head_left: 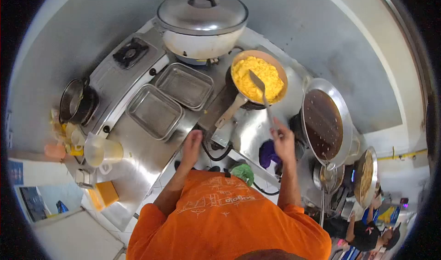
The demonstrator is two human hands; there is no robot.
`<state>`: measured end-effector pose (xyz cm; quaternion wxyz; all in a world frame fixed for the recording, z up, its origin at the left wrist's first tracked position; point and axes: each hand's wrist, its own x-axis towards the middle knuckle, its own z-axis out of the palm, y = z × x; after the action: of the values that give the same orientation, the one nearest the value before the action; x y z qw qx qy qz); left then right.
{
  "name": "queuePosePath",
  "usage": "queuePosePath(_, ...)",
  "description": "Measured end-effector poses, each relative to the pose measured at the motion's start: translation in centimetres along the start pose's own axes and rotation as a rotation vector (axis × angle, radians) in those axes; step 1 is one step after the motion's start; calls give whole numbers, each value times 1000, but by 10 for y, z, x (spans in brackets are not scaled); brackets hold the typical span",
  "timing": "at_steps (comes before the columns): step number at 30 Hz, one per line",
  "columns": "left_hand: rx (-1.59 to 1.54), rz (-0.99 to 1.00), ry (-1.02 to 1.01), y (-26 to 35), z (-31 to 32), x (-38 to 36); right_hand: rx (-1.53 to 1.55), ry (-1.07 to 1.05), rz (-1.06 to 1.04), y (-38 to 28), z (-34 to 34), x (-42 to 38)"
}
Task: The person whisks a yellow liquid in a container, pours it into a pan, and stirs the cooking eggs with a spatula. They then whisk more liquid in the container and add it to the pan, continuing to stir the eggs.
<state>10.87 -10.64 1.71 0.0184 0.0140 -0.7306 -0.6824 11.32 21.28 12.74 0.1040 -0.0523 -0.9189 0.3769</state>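
Observation:
My right hand [283,138] is wrapped round the handle of a metal spatula [258,84], whose blade rests on yellow scrambled egg [268,76] in a round pan [281,67]. The pan's pale handle [231,110] points down and left, with no hand on it. My left hand [193,143] is near the counter's front edge, below that handle, and its fingers look held together. Whether anything is between them is too small to tell. Two empty metal trays [156,113] lie on the counter to the left of the pan.
A large lidded pot [202,30] stands behind the trays. At the right are a wide pan of dark liquid [324,122] and another pan [366,177]. A plastic jug [103,150], a gas burner [130,53] and a dark pot [71,101] are left. Another person [367,232] is at lower right.

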Motion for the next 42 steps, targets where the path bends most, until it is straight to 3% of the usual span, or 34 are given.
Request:
queuePosePath(1,5,-18,-60,-8,18,5,-148,74,-58,-3,-15,12)
queuePosePath(3,16,-41,-177,-36,46,25,-428,16,68,-12,-40,30)
queuePosePath(6,18,-435,-259,-31,59,64,-613,-100,155,-23,-49,42)
queuePosePath(7,6,-440,-317,-25,60,77,-651,-140,164,-24,-48,45)
queuePosePath(9,-21,-459,-430,-15,56,99,-633,-155,206,-37,-39,42)
queuePosePath(10,-72,-510,-388,-20,62,104,-625,-166,228,-47,-32,42)
queuePosePath(13,-386,-627,-734,-25,68,129,-527,-241,307,-72,-17,53)
queuePosePath(14,-437,-760,-719,-24,76,133,-544,-281,347,-74,-11,60)
queuePosePath(17,-448,-875,-879,-21,85,147,-532,-309,350,-73,21,79)
queuePosePath(21,-481,-942,-760,-25,96,139,-540,-320,404,-83,49,91)
queuePosePath(22,-541,-883,-827,-32,93,139,-548,-314,413,-87,51,92)
queuePosePath(25,-397,-925,-776,-17,89,142,-557,-314,504,-96,44,88)
queuePosePath(28,-492,-948,-860,-22,84,149,-319,-170,368,-104,9,75)
queuePosePath(31,-492,-981,-872,-28,85,149,-124,-71,511,-119,-11,74)
queuePosePath(36,-486,-986,-872,-23,85,149,68,171,562,-64,24,76)
queuePosePath(42,-462,-991,-868,-19,86,151,130,152,651,-32,47,79)
